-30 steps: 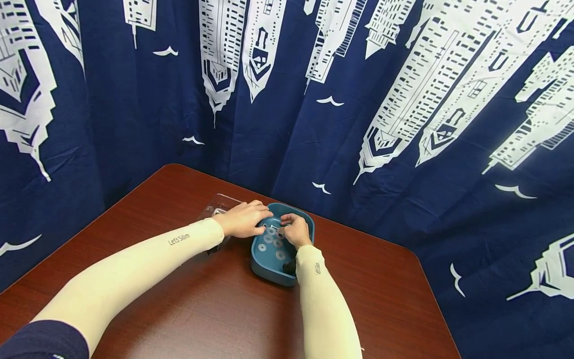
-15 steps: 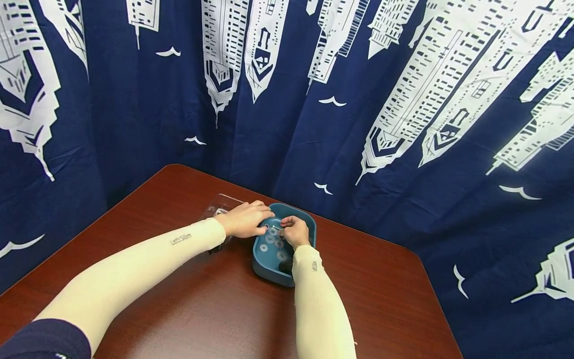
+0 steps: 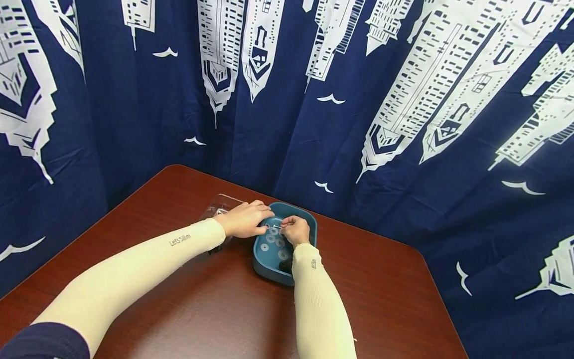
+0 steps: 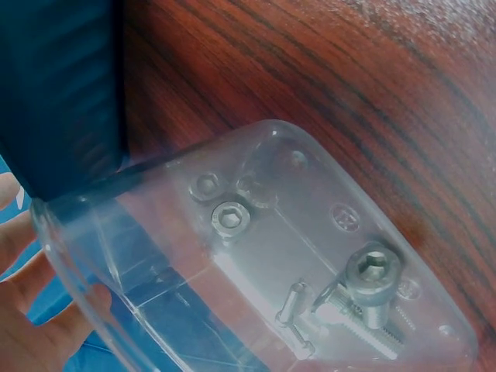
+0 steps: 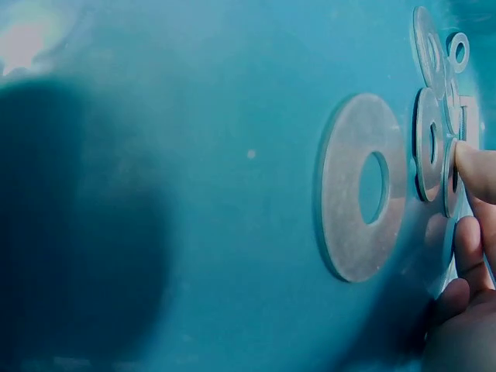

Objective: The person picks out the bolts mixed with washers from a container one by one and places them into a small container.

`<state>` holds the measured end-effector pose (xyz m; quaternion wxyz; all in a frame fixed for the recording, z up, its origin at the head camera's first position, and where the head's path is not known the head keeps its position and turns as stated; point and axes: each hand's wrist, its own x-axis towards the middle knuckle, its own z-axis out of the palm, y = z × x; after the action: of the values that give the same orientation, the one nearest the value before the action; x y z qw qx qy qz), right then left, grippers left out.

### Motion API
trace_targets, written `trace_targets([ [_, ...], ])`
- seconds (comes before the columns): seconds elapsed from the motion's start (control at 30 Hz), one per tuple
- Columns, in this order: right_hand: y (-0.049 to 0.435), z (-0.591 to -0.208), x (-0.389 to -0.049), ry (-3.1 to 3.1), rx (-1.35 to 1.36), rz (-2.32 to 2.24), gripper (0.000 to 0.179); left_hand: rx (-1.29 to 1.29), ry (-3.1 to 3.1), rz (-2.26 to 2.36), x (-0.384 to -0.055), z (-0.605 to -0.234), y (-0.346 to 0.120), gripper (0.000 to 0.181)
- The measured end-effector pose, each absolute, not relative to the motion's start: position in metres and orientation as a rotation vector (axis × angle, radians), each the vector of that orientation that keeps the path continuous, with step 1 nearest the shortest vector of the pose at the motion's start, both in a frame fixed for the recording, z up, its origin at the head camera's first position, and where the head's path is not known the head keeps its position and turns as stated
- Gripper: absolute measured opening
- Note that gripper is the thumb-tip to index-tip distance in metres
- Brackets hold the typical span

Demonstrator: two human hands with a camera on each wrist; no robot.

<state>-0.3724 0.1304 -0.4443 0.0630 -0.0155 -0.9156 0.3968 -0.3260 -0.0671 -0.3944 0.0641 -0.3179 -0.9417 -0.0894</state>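
Observation:
My left hand (image 3: 246,219) lies with its fingers extended over the near-left rim of a blue tub (image 3: 274,271). In the left wrist view its fingers (image 4: 23,271) show beyond the wall of a clear plastic box (image 4: 341,178). My right hand (image 3: 297,232) reaches down inside the tub, fingers bent. Its fingertips are right at the end of a small metal bolt (image 3: 276,227); I cannot tell whether they pinch it. Several flat washers (image 3: 282,255) lie on the tub floor, the large washer (image 5: 360,186) being nearest the right wrist camera.
Inside the clear box are socket-head bolts, a large one (image 4: 373,271) and smaller ones such as this bolt (image 4: 230,219). Box and tub stand side by side on a brown wooden table (image 3: 215,309). A blue curtain (image 3: 287,124) hangs right behind the table's far edge.
The right forearm has swung slightly left, while the right fingers stay low in the tub beside the bolt. My left hand keeps its place at the rim. The head view shifts a little.

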Motion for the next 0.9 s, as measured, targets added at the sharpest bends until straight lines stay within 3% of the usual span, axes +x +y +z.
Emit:
trace_targets([
  [0.9, 0.1289, -0.4414, -0.3703, -2.777, -0.085, 1.241, 0.011, -0.954, -2.841, -0.293, -0.3219, -0.3920, -0.0665, 0.049],
])
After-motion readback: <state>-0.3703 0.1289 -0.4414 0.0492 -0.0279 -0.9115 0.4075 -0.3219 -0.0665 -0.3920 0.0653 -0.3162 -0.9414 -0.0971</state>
